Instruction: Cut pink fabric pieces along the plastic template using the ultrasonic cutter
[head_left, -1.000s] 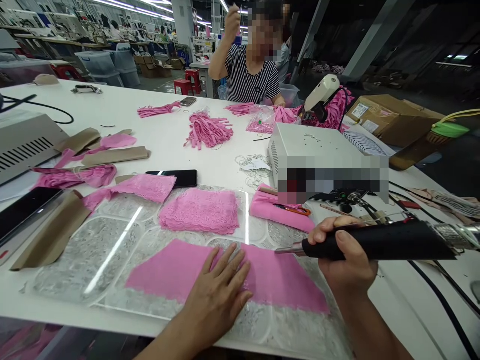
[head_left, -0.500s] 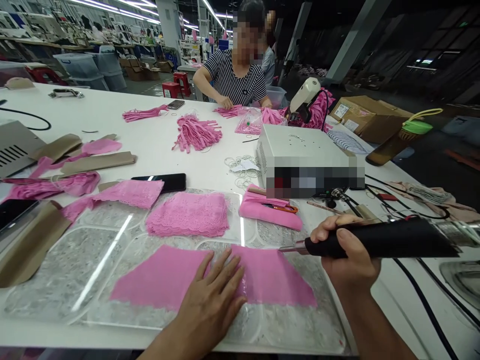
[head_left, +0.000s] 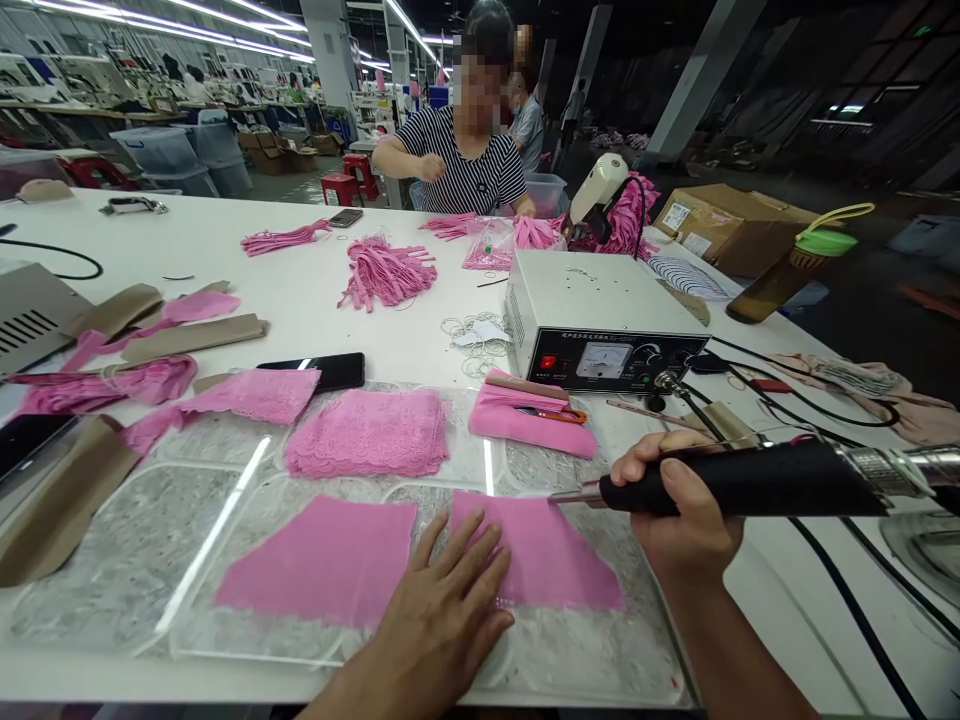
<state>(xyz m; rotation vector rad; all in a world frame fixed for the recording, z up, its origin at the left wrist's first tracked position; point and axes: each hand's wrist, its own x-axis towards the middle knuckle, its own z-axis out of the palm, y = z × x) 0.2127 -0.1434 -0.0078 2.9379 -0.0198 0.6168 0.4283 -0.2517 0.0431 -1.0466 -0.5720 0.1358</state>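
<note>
Two cut pieces of thin pink fabric lie side by side on a clear sheet over a grey marbled board (head_left: 210,540). My left hand (head_left: 454,590) rests flat with fingers spread, over the gap and on the inner edge of the right fabric piece (head_left: 559,560). The left fabric piece (head_left: 322,560) lies just beside it. In my right hand (head_left: 686,510) is a black-handled ultrasonic welding gun (head_left: 780,480), held level and pointing left. Its slim metal tip touches or hovers at the right piece's top edge; which one, I cannot tell.
Behind the pieces are a pink lace stack (head_left: 367,432), a folded pink bundle (head_left: 532,425) with an orange-handled tool, and a phone (head_left: 341,371). A control box (head_left: 607,290) with cables stands at right. Across the table sits a person in a striped shirt (head_left: 480,165) among pink straps.
My left hand has shifted right, and a gap now shows between the two pink pieces. The welding gun keeps its place at the edge. The person opposite has raised one hand.
</note>
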